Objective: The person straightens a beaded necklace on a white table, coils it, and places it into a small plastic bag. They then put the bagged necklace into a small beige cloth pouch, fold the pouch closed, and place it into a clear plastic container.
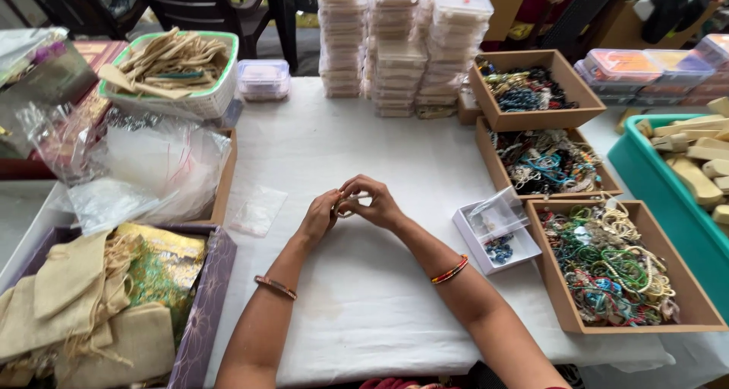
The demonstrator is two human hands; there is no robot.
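My left hand and my right hand meet over the middle of the white table, fingertips pinched together on a small item too tiny to make out. A bangle circles each wrist. To the right of my right hand lies a small open clear plastic box with dark blue beads in it. A small clear plastic pouch lies flat to the left of my left hand.
Three cardboard trays of beaded bracelets line the right side. Stacks of clear plastic boxes stand at the back. At left are a basket of cloth pouches, loose plastic bags and a box of fabric bags. A teal bin sits far right.
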